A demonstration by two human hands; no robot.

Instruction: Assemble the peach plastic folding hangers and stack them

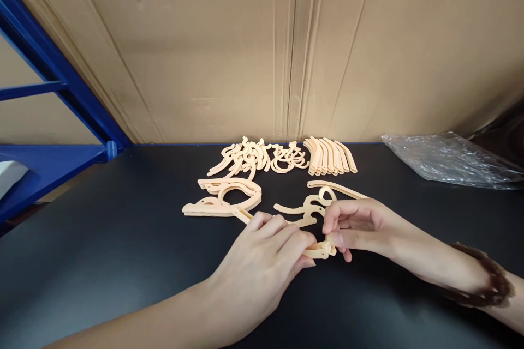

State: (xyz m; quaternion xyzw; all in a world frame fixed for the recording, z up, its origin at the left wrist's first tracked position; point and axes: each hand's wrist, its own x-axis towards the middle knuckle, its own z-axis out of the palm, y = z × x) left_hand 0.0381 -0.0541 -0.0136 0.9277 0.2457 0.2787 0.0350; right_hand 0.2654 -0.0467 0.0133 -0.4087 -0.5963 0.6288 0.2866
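Note:
My left hand is closed around a beige plastic hanger arm, whose end sticks out past the thumb. At that end, my right hand pinches with thumb and forefinger; what sits between those fingertips is mostly hidden. Just beyond the hands lie loose curved hanger pieces and one straight hanger arm. To the left, folded hangers lie flat, partly stacked.
A heap of curved hook pieces and a row of hanger arms lie at the back of the black table. Clear plastic wrap is at the back right. Cardboard stands behind; a blue metal frame rises at left.

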